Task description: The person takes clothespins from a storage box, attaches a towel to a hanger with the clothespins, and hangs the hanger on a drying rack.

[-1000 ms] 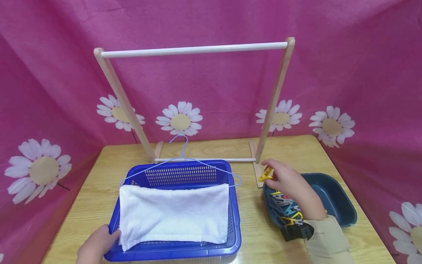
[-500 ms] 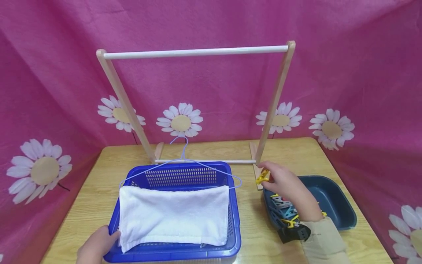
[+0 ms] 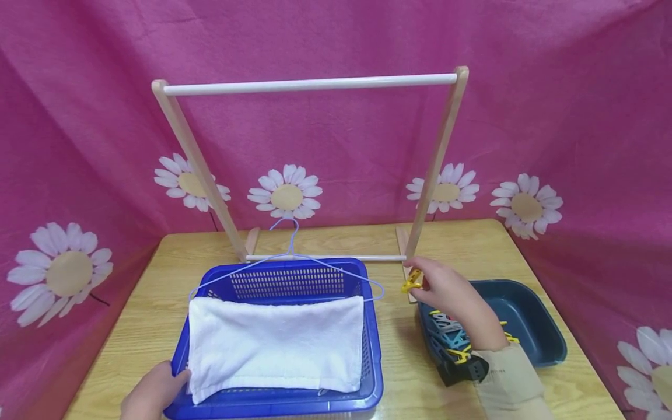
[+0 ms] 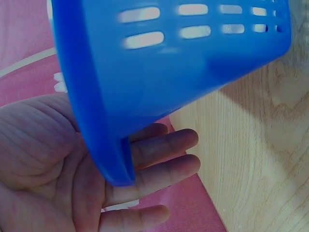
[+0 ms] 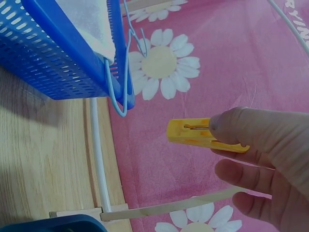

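Observation:
In the head view my left hand [image 3: 154, 392] holds the front left corner of the blue basket [image 3: 273, 404], thumb over the rim. The left wrist view shows its fingers [image 4: 166, 171] extended under the basket rim [image 4: 108, 150]; the thumb is hidden there. A white towel [image 3: 273, 344] hangs folded on a light-blue hanger [image 3: 320, 262] laid across the basket. My right hand [image 3: 446, 286] pinches a yellow clothespin [image 3: 411, 281] by its handle end; in the right wrist view the clothespin [image 5: 190, 131] points toward the hanger [image 5: 116, 104], apart from it.
A dark teal basin [image 3: 530, 315] stands on the right, with several clothespins [image 3: 448, 332] in its left part. Behind the basket rises a wooden rack with a white top bar [image 3: 310, 85]. A pink flowered cloth [image 3: 336, 140] surrounds the wooden table [image 3: 462, 239].
My right hand has moved slightly left, carrying the yellow clothespin away from the basin toward the basket. The left hand, basket and towel stay in place.

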A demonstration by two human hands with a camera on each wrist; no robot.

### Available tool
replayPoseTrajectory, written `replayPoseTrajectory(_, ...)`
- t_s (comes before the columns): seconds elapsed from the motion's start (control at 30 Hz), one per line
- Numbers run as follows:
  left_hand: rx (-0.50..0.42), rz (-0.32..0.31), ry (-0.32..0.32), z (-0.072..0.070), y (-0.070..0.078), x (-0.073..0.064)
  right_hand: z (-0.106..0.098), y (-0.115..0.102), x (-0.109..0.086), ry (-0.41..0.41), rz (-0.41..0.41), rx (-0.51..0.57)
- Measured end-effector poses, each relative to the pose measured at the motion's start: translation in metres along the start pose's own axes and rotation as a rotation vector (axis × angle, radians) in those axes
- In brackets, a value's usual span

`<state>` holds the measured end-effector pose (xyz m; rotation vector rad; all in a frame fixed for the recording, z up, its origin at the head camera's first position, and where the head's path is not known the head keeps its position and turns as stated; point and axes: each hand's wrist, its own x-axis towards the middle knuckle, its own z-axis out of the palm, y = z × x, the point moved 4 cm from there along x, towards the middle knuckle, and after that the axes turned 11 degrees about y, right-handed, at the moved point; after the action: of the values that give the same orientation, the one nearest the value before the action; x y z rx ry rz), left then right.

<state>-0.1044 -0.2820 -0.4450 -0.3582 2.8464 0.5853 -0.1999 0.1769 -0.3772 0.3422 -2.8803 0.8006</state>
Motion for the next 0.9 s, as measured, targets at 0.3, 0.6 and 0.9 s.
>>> replayPoseTrajectory(0.3, -0.003, 0.006, -0.008, 0.0, 0.001, 0.0, 0.001, -0.004, 0.004, -0.001, -0.009, -0.006)
replayPoseTrajectory(0.6, -0.005, 0.002, -0.001, 0.002, -0.004, 0.003, 0.003, -0.01, 0.008, 0.011, -0.028, 0.001)
replayPoseTrajectory(0.9, -0.002, 0.005, 0.01, 0.0, -0.001, 0.0, 0.005, -0.014, 0.011, 0.018, -0.065, -0.021)
